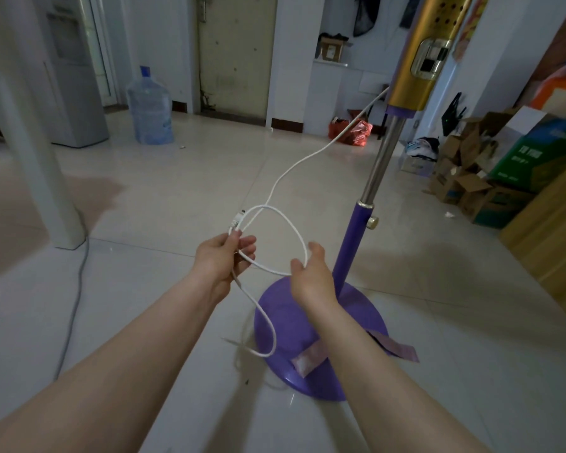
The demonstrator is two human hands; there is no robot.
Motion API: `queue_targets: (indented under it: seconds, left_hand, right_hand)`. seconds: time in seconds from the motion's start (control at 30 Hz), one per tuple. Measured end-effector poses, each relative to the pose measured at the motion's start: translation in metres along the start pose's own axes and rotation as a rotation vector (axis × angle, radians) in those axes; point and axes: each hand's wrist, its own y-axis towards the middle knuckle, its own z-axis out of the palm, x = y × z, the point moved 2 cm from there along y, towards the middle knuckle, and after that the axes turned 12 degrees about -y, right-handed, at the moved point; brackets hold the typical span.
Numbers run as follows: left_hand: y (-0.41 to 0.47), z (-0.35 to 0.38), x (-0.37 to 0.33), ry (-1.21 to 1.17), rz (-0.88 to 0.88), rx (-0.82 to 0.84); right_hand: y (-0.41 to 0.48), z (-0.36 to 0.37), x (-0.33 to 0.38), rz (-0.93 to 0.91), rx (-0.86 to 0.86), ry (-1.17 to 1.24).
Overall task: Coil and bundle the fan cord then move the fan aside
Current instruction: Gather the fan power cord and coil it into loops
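Observation:
A standing fan rises at the right, with a round purple base (356, 325), a purple and steel pole (381, 165) and a gold control column (428, 50). Its white cord (303, 161) runs from under the gold column down to my hands. My left hand (221, 259) pinches the cord near the white plug (237, 220), and a loop hangs below it. My right hand (309, 273) grips the cord where it curves round in a loop between the two hands.
A white table leg (36, 158) stands at the left with a grey cable (76, 295) on the floor beside it. A water jug (151, 109) and dispenser stand behind. Cardboard boxes (471, 188) and a wooden cabinet (549, 230) line the right wall. A red bag (356, 132) lies beyond.

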Motion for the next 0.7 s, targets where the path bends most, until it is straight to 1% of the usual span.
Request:
queue_targets:
  seconds: [0.03,0.07,0.1,0.13,0.17,0.23,0.33,0.43,0.5,0.53,0.6,0.67,0.7]
  left_hand:
    - [0.000,0.000,0.002,0.035,0.032,0.013]
    - [0.000,0.001,0.005,0.072,0.071,0.026]
    - [-0.001,0.002,0.007,0.112,0.110,0.046]
    - [-0.002,0.005,0.009,0.157,0.146,0.068]
    - [-0.003,0.007,0.010,0.196,0.172,0.087]
    - [-0.004,0.011,0.009,0.232,0.197,0.095]
    - [0.000,0.012,0.005,0.101,0.138,0.077]
    - [0.004,0.010,0.001,-0.079,-0.004,0.098]
    - [0.006,0.008,-0.004,-0.168,-0.086,0.131]
    - [0.007,0.007,-0.006,-0.171,-0.105,0.149]
    - [0.009,0.005,-0.008,-0.110,-0.100,0.166]
    - [0.007,0.006,-0.010,-0.045,-0.061,0.144]
    - [0.007,0.007,-0.011,-0.065,-0.052,0.126]
  right_hand:
    - [-0.002,0.001,0.001,-0.105,-0.098,-0.216]
    - [-0.006,0.003,0.007,-0.225,-0.177,-0.301]
    - [-0.012,0.007,0.014,-0.331,-0.214,-0.304]
    - [-0.016,0.012,0.021,-0.409,-0.211,-0.278]
    - [-0.018,0.018,0.027,-0.448,-0.173,-0.238]
    - [-0.022,0.029,0.034,-0.447,-0.066,-0.186]
    - [-0.028,0.038,0.031,-0.483,0.018,-0.222]
    - [-0.032,0.040,0.024,-0.561,-0.014,-0.416]
    - [-0.031,0.039,0.022,-0.596,-0.057,-0.494]
    - [-0.030,0.038,0.021,-0.606,-0.062,-0.518]
    - [-0.028,0.038,0.021,-0.581,-0.017,-0.548]
    - [-0.025,0.036,0.019,-0.556,0.031,-0.518]
    - [-0.024,0.036,0.019,-0.569,0.054,-0.490]
